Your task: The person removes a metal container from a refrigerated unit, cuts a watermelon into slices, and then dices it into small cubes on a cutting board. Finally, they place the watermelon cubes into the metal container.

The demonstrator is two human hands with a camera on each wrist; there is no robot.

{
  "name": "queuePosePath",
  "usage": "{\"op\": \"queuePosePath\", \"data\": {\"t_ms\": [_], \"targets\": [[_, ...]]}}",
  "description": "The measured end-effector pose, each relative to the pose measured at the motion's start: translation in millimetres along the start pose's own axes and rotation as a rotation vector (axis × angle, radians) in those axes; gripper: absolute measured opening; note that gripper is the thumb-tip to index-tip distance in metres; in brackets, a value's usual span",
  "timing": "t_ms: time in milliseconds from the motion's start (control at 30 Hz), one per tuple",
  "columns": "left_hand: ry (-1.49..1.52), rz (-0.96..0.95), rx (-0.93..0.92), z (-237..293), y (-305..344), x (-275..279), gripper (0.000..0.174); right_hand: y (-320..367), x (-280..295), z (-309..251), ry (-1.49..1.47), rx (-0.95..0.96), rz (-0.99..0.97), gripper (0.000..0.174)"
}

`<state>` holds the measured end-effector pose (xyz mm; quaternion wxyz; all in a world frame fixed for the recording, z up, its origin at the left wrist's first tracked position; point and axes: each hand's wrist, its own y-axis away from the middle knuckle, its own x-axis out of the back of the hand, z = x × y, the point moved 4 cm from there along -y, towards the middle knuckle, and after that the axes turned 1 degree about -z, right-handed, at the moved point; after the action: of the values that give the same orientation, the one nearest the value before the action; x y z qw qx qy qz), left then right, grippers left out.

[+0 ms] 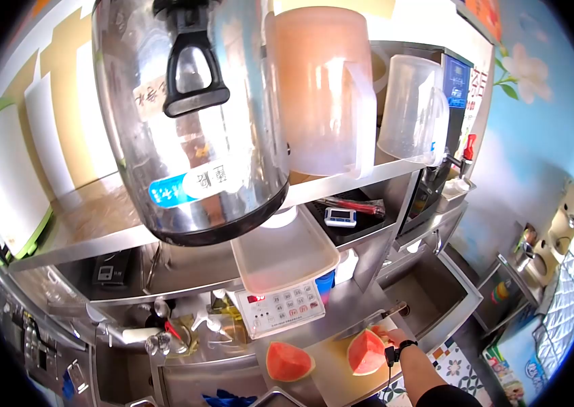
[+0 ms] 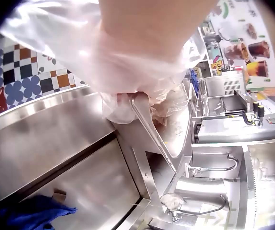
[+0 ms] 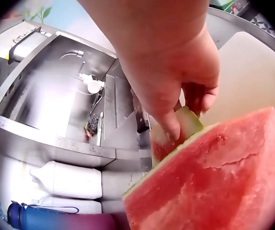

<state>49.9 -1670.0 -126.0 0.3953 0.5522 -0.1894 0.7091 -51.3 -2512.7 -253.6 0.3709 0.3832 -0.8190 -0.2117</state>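
Note:
My bare right hand (image 3: pixel 175 72) pinches a small piece of watermelon (image 3: pixel 190 122) with green rind, its thumb pressed on the near side. Just in front of that piece is a large red watermelon wedge (image 3: pixel 214 177), also seen as a cut wedge (image 1: pixel 367 353) on the cutting board (image 1: pixel 338 386) in the head view. A second watermelon wedge (image 1: pixel 289 361) stands left of it, at the board's edge. In the left wrist view my left hand (image 2: pixel 137 67), in a clear plastic glove, grips the rim of a metal tray (image 2: pixel 152 129); its fingers are mostly hidden.
A knife (image 1: pixel 385 313) lies along the board's far edge. Above the counter, a shelf carries a big steel canister (image 1: pixel 195 142) and plastic jugs (image 1: pixel 324 95). A sink (image 1: pixel 429 292) is at the right. A blue cloth (image 1: pixel 229 399) lies at the front left.

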Motion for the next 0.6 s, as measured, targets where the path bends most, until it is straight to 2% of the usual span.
{"op": "queuePosePath", "data": {"t_ms": [67,167,333,467,533,600], "targets": [[0.007,-0.017,-0.021,30.4,-0.8,-0.2,0.036,5.1,3.6,-2.6,-0.011,0.022,-0.013,0.035],[0.018,-0.039,-0.053,62.1,0.9,-0.3,0.037,7.8,3.1,-6.3,-0.213,0.091,-0.019,0.034],[0.066,-0.030,-0.094,95.2,12.7,4.1,0.038,11.3,17.2,-30.2,-0.225,0.110,0.075,0.030],[0.190,0.039,-0.132,116.0,42.1,26.1,0.039,-8.9,35.4,-40.1,-0.380,0.183,0.071,0.030],[0.291,0.082,-0.161,136.1,68.7,44.8,0.040,19.8,52.6,-90.3,-0.445,0.194,0.037,0.031],[0.402,0.108,-0.205,162.1,104.3,64.3,0.041,54.6,68.6,-142.7,-0.485,0.328,-0.089,0.025]]}}
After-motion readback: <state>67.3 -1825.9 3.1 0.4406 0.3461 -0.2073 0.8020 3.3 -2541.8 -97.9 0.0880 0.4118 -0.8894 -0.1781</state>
